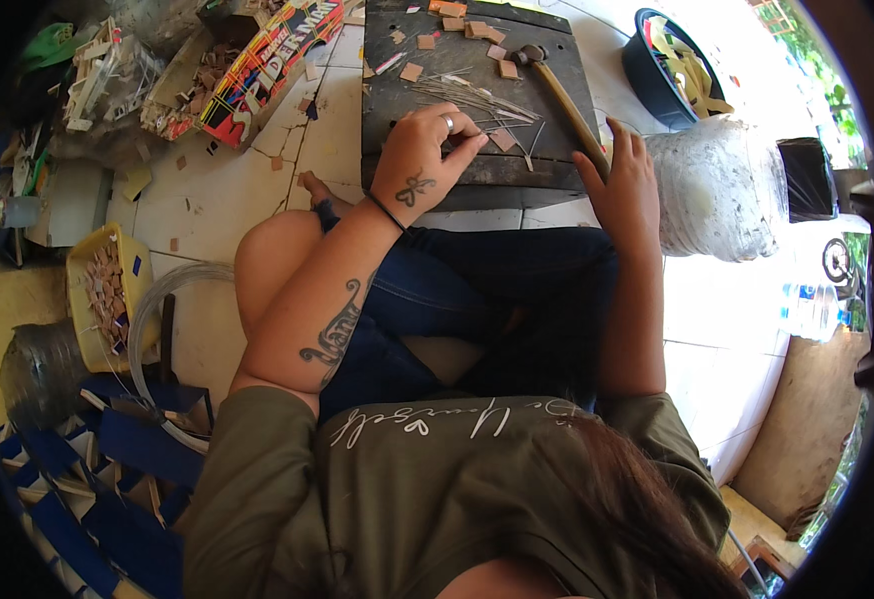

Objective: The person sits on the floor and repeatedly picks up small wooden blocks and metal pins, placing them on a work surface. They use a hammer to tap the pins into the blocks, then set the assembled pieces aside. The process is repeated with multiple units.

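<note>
1. With left hand (432, 150), pinching thumb and index finger together above the low black rectangular table (381, 105); cannot tell if gripping anything.
2. With right hand (625, 190), spreading open fingers at the table's right edge, beside the wooden-handled, dark-headed hammer (563, 108); cannot tell if touching.
3. Can see thin grey metal wires (477, 97) in a loose heap mid-table.
4. Can see small flat tan squares (410, 72), mostly toward the table's far side.
5. Right of the table, can see round dark-blue basin (642, 92).
</note>
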{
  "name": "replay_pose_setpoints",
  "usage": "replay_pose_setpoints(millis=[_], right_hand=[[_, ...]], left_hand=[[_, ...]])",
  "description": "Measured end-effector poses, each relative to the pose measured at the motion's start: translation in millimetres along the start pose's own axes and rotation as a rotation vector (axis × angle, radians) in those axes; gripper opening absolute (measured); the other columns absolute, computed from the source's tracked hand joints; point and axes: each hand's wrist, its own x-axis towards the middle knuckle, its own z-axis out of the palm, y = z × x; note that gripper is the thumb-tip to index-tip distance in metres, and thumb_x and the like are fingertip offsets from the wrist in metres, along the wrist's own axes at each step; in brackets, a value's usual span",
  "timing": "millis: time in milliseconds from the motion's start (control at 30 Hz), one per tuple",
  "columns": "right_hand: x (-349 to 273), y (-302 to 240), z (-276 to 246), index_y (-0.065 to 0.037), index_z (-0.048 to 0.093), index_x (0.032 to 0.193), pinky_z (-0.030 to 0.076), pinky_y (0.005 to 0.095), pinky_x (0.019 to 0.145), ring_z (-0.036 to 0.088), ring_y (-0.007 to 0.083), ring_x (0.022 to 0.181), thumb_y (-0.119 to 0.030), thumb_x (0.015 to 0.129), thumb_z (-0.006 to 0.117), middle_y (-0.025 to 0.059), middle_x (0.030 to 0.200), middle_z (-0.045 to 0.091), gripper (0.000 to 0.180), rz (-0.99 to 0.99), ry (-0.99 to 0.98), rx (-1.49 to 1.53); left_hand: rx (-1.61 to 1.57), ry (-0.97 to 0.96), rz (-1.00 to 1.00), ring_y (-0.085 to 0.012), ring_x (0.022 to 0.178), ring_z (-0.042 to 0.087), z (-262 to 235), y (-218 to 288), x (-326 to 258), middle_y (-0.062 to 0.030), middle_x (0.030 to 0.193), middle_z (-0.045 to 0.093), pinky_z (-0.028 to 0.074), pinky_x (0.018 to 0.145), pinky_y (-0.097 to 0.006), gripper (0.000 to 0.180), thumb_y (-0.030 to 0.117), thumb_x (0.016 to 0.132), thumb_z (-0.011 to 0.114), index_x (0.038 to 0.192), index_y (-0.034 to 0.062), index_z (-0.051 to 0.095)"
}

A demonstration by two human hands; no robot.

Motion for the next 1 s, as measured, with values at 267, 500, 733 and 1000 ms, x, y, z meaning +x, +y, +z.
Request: replay_pose_setpoints(millis=[267, 500, 733, 1000], right_hand=[[-20, 21, -9, -0.006, 0.044, 0.138, 0.05, 0.0324, 0.071, 0.063, 0.0239, 0.086, -0.014, 0.098, 0.05, 0.0129, 0.1, 0.059, 0.042, 0.02, -0.283, 0.694], [-80, -5, -77, -0.007, 0.045, 0.141, 0.043, 0.0207, 0.056, 0.051, 0.0056, 0.064, -0.009, 0.099, 0.046, 0.0011, 0.083, 0.054, 0.042, 0.204, -0.421, 1.098], [-85, -17, -89, -0.009, 0.047, 0.14, 0.05, 0.0354, 0.078, 0.065, 0.0326, 0.088, -0.007, 0.097, 0.05, 0.0168, 0.103, 0.063, 0.043, -0.157, -0.112, 0.608], [-84, -19, -91, -0.011, 0.048, 0.14, 0.05, 0.0368, 0.079, 0.064, 0.0372, 0.09, -0.003, 0.095, 0.05, 0.0194, 0.105, 0.062, 0.046, -0.161, -0.132, 0.614]], left_hand=[[-0.018, -0.019, 0.027, -0.0168, 0.063, 0.058, 0, -2, -2, -0.0064, 0.074, 0.062, 0.042, 0.055, -0.028, 0.01, 0.006, 0.083, 0.069, 0.079, -0.0007, 0.064], [-0.024, -0.04, 0.038, -0.0171, 0.064, 0.058, 0, -4, -2, -0.006, 0.073, 0.06, 0.043, 0.057, -0.028, 0.01, 0.006, 0.084, 0.068, 0.079, -0.0001, 0.063], [-0.024, -0.02, 0.041, -0.0256, 0.063, 0.059, 2, -4, -2, -0.0096, 0.074, 0.061, 0.045, 0.057, -0.034, 0.01, 0.008, 0.081, 0.069, 0.077, 0.0009, 0.064], [-0.025, -0.017, 0.037, -0.0256, 0.063, 0.059, 3, -6, -3, -0.0095, 0.074, 0.061, 0.046, 0.058, -0.034, 0.01, 0.008, 0.082, 0.069, 0.077, 0.0014, 0.064]])
